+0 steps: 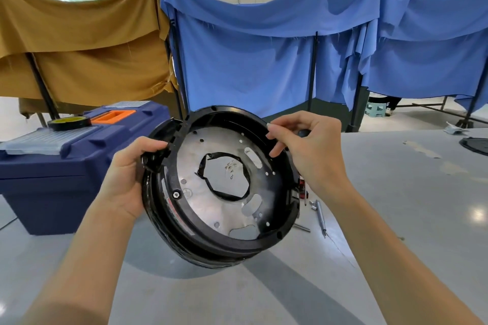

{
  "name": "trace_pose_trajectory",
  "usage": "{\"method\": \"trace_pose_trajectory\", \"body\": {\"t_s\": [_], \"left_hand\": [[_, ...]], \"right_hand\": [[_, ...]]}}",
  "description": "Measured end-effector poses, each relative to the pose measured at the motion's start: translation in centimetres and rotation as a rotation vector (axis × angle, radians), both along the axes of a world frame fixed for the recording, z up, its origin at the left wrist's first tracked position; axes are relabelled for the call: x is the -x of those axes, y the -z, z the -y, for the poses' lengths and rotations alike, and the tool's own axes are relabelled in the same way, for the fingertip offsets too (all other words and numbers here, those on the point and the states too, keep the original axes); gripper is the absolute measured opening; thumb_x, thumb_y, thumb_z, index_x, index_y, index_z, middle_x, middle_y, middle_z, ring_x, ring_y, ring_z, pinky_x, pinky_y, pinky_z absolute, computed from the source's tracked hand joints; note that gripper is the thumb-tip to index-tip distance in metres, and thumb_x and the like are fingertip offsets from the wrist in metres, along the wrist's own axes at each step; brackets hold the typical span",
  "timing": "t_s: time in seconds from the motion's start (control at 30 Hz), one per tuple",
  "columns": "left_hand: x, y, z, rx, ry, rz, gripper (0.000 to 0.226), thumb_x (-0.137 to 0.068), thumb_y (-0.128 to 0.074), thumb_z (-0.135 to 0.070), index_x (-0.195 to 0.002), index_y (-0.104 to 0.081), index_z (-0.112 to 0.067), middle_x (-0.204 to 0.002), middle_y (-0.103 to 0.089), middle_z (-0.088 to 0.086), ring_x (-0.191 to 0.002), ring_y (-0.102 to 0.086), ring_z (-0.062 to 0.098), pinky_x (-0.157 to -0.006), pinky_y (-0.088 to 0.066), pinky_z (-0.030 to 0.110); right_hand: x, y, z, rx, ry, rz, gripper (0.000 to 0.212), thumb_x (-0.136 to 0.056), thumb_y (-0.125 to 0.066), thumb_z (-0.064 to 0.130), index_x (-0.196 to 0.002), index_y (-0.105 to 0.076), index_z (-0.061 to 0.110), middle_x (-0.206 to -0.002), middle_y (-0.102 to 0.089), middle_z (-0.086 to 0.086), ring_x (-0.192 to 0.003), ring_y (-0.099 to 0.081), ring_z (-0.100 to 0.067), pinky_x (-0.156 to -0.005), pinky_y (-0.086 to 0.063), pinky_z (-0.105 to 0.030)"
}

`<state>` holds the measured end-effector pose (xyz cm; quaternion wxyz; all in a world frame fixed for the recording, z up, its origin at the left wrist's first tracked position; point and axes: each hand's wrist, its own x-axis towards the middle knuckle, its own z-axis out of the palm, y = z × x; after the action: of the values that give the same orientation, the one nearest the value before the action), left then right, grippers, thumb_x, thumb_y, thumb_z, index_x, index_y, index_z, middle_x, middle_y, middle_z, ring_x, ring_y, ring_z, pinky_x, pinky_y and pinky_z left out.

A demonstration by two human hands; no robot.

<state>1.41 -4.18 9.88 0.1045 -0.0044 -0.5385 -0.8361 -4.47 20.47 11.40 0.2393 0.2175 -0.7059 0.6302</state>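
Note:
A round black appliance lid [184, 221] with a silver metal inner plate is held tilted above the grey table [396, 206], its inside facing me. The plate has a large middle hole edged with black tape. My left hand [126, 179] grips the lid's left edge at the hinge part, thumb curled over the rim. My right hand [311, 145] is at the upper right rim, fingertips touching the rim; a dark handle shows in its palm, but what it belongs to is hidden.
A blue toolbox [66, 166] with an orange handle stands at the left, a roll of black tape [69, 123] on top. Metal tool bits [320, 215] and small screws lie on the table behind the lid. Brown and blue cloth screens stand behind. A black round part [475, 145] lies far right.

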Motion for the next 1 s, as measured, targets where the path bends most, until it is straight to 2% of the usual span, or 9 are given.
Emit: {"method": "trace_pose_trajectory", "body": {"t_s": [0.23,0.43,0.53,0.63,0.7,0.83,1.0], "left_hand": [[0.3,1.3,-0.4,-0.003,0.041,0.046,0.022,-0.066,-0.061,-0.024,-0.075,-0.077,-0.013,-0.074,-0.072,0.004,-0.061,-0.068,0.020,-0.066,-0.058,0.033],[0.0,1.4,-0.2,0.006,0.050,0.036,0.023,-0.063,-0.061,-0.022,-0.078,-0.076,-0.013,-0.077,-0.072,0.004,-0.065,-0.067,0.022,-0.070,-0.057,0.034],[-0.1,1.2,-0.3,0.014,0.038,0.011,0.021,-0.061,-0.059,-0.017,-0.078,-0.072,-0.012,-0.069,-0.071,0.004,-0.057,-0.066,0.021,-0.059,-0.059,0.031],[-0.3,0.7,-0.9,0.084,0.060,-0.057,0.020,-0.064,-0.053,-0.011,-0.067,-0.073,-0.016,-0.063,-0.069,0.004,-0.051,-0.066,0.019,-0.051,-0.056,0.028],[-0.5,0.4,-1.2,0.143,0.093,-0.111,0.026,-0.065,-0.049,-0.009,-0.062,-0.074,-0.018,-0.061,-0.069,0.002,-0.051,-0.066,0.018,-0.050,-0.056,0.027],[-0.7,0.4,-1.2,0.169,0.153,-0.168,0.031,-0.067,-0.046,-0.006,-0.065,-0.074,-0.019,-0.063,-0.069,0.002,-0.055,-0.067,0.018,-0.054,-0.057,0.027],[-0.8,0.3,-1.3,0.182,0.158,-0.156,0.034,-0.066,-0.045,-0.005,-0.069,-0.076,-0.020,-0.064,-0.069,0.002,-0.056,-0.068,0.018,-0.053,-0.058,0.029]], "right_hand": [[0.1,0.0,0.0,-0.045,-0.012,0.006,0.008,-0.084,-0.074,0.007,-0.077,-0.072,0.008,-0.066,-0.072,-0.001,-0.046,-0.066,-0.016,-0.056,-0.049,-0.014],[-0.2,-0.1,0.1,-0.071,-0.028,0.005,0.006,-0.084,-0.073,0.007,-0.078,-0.073,0.007,-0.067,-0.072,-0.002,-0.048,-0.066,-0.018,-0.061,-0.052,-0.017],[-0.8,-0.5,0.6,-0.057,-0.079,-0.018,0.005,-0.083,-0.074,0.005,-0.078,-0.073,0.004,-0.067,-0.072,-0.004,-0.047,-0.066,-0.019,-0.062,-0.052,-0.019],[-1.4,-0.8,1.2,-0.021,-0.121,-0.058,0.004,-0.082,-0.074,0.003,-0.078,-0.073,0.004,-0.064,-0.071,-0.004,-0.047,-0.066,-0.020,-0.064,-0.053,-0.020],[-1.8,-1.0,1.6,-0.025,-0.123,-0.099,0.005,-0.082,-0.075,0.004,-0.077,-0.073,0.006,-0.061,-0.071,-0.001,-0.048,-0.066,-0.018,-0.064,-0.054,-0.020],[-2.1,-1.5,2.1,-0.074,-0.097,-0.146,0.008,-0.081,-0.076,0.004,-0.076,-0.072,0.009,-0.061,-0.069,0.003,-0.045,-0.064,-0.014,-0.060,-0.048,-0.013],[-2.0,-1.5,2.2,-0.140,-0.077,-0.134,0.005,-0.083,-0.075,0.006,-0.079,-0.073,0.009,-0.064,-0.069,0.003,-0.045,-0.063,-0.015,-0.059,-0.049,-0.015]]}}
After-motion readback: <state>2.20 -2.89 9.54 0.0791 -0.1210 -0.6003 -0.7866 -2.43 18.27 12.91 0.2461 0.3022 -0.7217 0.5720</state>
